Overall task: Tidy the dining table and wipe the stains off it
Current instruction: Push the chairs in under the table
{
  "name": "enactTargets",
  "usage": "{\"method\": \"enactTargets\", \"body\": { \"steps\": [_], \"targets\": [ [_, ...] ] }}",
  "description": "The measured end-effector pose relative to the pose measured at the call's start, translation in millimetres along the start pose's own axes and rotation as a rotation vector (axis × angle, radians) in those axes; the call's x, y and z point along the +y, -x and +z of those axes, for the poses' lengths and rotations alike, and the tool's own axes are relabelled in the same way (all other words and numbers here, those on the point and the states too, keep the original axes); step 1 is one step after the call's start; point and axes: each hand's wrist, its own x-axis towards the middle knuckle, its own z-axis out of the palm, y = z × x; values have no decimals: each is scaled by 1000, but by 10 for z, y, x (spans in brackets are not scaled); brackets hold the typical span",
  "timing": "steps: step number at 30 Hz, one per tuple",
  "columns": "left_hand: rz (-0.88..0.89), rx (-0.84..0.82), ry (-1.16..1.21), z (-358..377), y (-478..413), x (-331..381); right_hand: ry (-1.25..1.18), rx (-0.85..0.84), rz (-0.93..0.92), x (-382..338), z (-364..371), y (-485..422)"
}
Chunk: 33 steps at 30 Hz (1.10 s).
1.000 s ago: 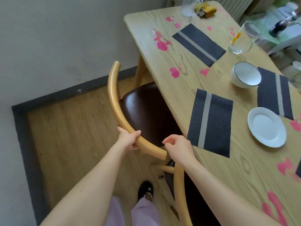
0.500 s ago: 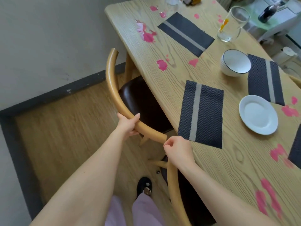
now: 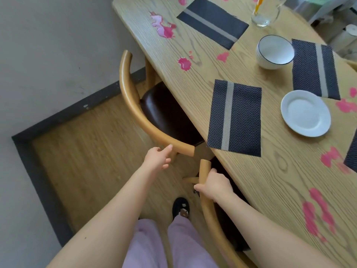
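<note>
Nearest: lilac trouser legs (image 3: 170, 246) and one dark slipper (image 3: 181, 206) on the wood floor (image 3: 92, 163), standing in the gap between two chairs.

Right hand (image 3: 214, 185) wrapped shut around the curved wooden back rail of the near chair (image 3: 207, 207), just below the rail's rounded end. That chair's dark seat sits partly under the table edge.

Left hand (image 3: 157, 158) loose, fingers (image 3: 167, 148) half spread; one fingertip touches the underside of the far chair's back rail (image 3: 135, 111) close to its cut end. Not closed on it. The two rail ends lie near each other but apart, floor showing between them.

Far chair's brown seat (image 3: 166, 115) is tucked under the dining table (image 3: 193, 89); its rail curves out past the table's long edge toward the wall. Open floor to the left of the chairs, bounded by a dark skirting strip (image 3: 63, 117) along a pale wall (image 3: 48, 45).

Table's long edge runs diagonally from lower right up to a rounded corner at top. On it, near to far: pink stains (image 3: 316, 211) by the near edge and more (image 3: 331, 157) further in; a dark woven placemat (image 3: 234, 118) whose near side lies right at the table edge; a white plate (image 3: 305, 113) to its right, apart from it; a second placemat (image 3: 314, 68) beyond the plate; a white bowl (image 3: 275, 52) just beside that mat; small pink spots (image 3: 184, 63) mid-table; a third placemat (image 3: 212, 21); a larger pink spill (image 3: 163, 28) near the far edge; a clear glass (image 3: 265, 13), cut off by the frame's top.
</note>
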Motion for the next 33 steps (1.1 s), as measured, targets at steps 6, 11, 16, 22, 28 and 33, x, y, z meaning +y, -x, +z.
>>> {"method": "enactTargets", "body": {
  "steps": [6, 11, 16, 22, 28, 33],
  "targets": [
    [23, -46, -89, -42, 139, -60, 30, 1, -42, -188, 239, 111],
    [52, -57, -174, -134, 205, -11, -6, 48, -69, -409, 181, 47],
    [204, 86, -291, -143, 232, 184, -10, 23, -60, -370, 95, -13],
    [1025, 181, -1285, 121, 270, 282, -48, 4, -59, -334, 105, -79],
    [836, 24, -1501, 213, -21, 213, -55, 24, -84, -263, 126, -81],
    [817, 33, -1495, 156, -45, 206, -59, 11, -86, -153, 161, -67]
  ]
}}
